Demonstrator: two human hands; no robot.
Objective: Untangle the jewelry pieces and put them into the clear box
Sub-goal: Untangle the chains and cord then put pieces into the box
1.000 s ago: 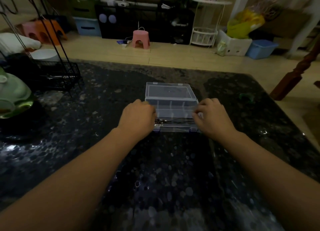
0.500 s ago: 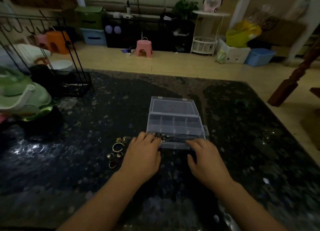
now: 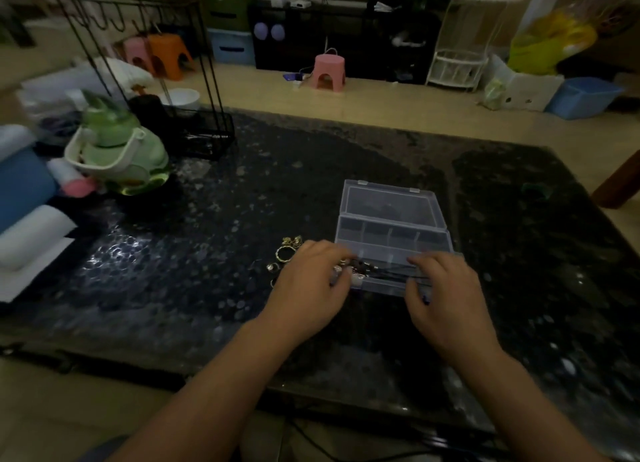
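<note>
A clear box [image 3: 393,234] lies open on the dark speckled table [image 3: 225,226], its lid [image 3: 391,205] folded back. A black cord necklace [image 3: 388,275] stretches across the box's front compartment. My left hand [image 3: 308,295] is at the front left corner, its curled fingertips pinching the cord's beaded end. My right hand [image 3: 446,298] curls over the front right corner, where the cord's other end disappears under its fingers. Several gold rings and earrings [image 3: 285,253] lie loose on the table just left of my left hand.
A green lidded pot [image 3: 117,149] and a black wire rack [image 3: 194,129] stand at the table's back left. Folded white and blue cloths [image 3: 31,239] lie at the left edge. The table's near edge [image 3: 311,389] is below my wrists.
The view has tilted down and to the right, so the gold pieces beside the box came into sight. Both hands stay at the box's front row with the cord between them.
</note>
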